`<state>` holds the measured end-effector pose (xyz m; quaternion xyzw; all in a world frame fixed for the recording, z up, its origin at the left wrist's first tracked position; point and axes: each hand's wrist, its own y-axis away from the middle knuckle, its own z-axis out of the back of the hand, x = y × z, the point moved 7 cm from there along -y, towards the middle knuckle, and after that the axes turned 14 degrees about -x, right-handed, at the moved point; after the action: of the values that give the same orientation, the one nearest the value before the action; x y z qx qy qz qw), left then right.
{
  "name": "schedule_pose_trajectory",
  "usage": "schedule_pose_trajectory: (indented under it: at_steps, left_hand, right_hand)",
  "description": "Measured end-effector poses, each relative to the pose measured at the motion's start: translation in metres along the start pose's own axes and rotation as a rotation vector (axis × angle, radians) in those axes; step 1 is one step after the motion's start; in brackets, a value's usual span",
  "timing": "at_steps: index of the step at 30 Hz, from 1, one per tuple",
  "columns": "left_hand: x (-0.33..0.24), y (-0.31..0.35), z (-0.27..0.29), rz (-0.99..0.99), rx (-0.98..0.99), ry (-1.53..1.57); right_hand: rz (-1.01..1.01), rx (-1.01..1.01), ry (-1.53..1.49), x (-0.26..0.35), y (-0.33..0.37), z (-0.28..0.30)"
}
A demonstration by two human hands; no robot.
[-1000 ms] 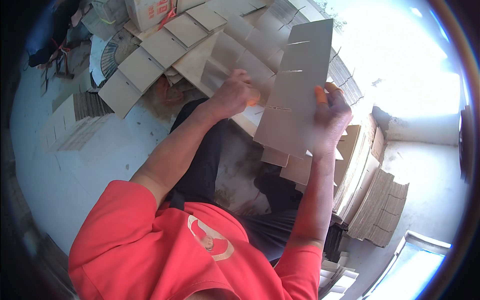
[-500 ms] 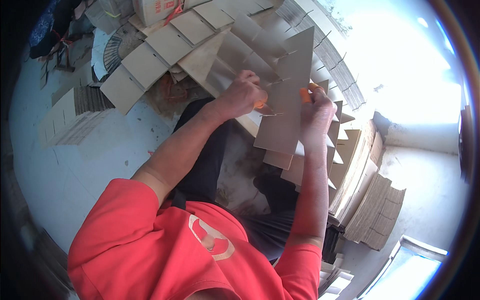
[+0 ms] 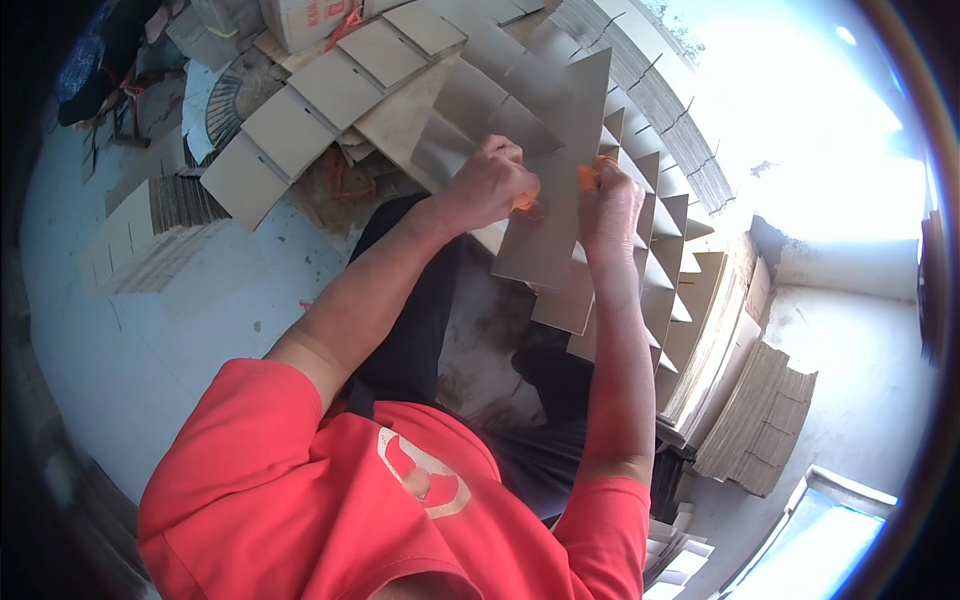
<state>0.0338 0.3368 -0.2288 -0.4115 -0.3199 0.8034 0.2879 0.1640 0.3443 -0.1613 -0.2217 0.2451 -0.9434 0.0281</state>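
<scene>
Floor point(image 3: 150, 350): pale blue-grey, flecked with small dark spots; extends down the left side.

Red T-shirt point(image 3: 330, 480): short-sleeved, with a pale-edged emblem at the chest; fills the lower foreground. Dark trousers point(image 3: 405, 290) below the left forearm.

Worktable point(image 3: 398, 130): pale top, set ahead of the knees; largely covered with cardboard.

Cardboard grid point(image 3: 660, 230): grey-brown, made of crossing upright pieces; stands just right of the right hand, with pointed corners toward the right.

Slotted stacks point(image 3: 665, 112): many layers on edge, in a long run beyond the grid, toward the bright upper right.

Flat cards point(image 3: 335, 90): rectangular, overlapping in a slanting row at upper left.

Cardboard bundle point(image 3: 758, 425): thick, layered, at lower right beside the wall.

Carton point(image 3: 305, 22): pale with red print, at the top edge, behind the flat cards.

Long cardboard sheet point(image 3: 562, 170): held on a slant between both hands, upper end leaning right; at the near left of the grid. Impossible to tell whether seated in it.

Right hand point(image 3: 610, 205): closed in a pinch on the sheet's right edge.

Left hand point(image 3: 488, 185): fingers curled, just beside the sheet's left edge; fingertip closure and any hold on card impossible to tell.

Orange finger covers point(image 3: 586, 180): worn on both hands.
</scene>
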Motion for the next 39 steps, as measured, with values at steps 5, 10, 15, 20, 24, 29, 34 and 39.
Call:
schedule_pose_trajectory:
  at_steps: [5, 10, 15, 20, 24, 29, 34, 39]
  left_hand:
    - [0.005, 0.001, 0.001, 0.022, -0.015, 0.018]
    - [0.003, 0.0, 0.0, 0.04, -0.012, 0.03]
    - [-0.001, -0.004, 0.002, 0.037, -0.019, 0.066]
    - [0.003, 0.001, 0.002, 0.028, -0.026, 0.072]
    - [-0.003, -0.006, -0.002, -0.015, 0.0, 0.099]
    - [-0.005, -0.005, 0.001, -0.02, 0.02, 0.09]
    - [-0.018, -0.004, 0.008, -0.013, 0.091, 0.082]
    - [-0.025, -0.007, 0.005, -0.045, 0.103, 0.049]
  right_hand:
    - [-0.011, 0.038, 0.099, 0.005, -0.002, 0.002]
    - [0.042, 0.028, 0.155, 0.006, 0.007, -0.009]
    - [0.136, 0.139, 0.146, 0.007, 0.001, -0.016]
    - [0.106, 0.258, 0.154, 0.02, 0.023, -0.018]
    - [0.061, 0.396, 0.181, 0.005, 0.029, -0.03]
    - [-0.054, 0.341, 0.055, -0.017, 0.014, -0.005]
    - [-0.215, -0.262, 0.431, -0.139, 0.041, 0.105]
    - [-0.612, -0.18, 0.838, -0.247, 0.109, 0.195]
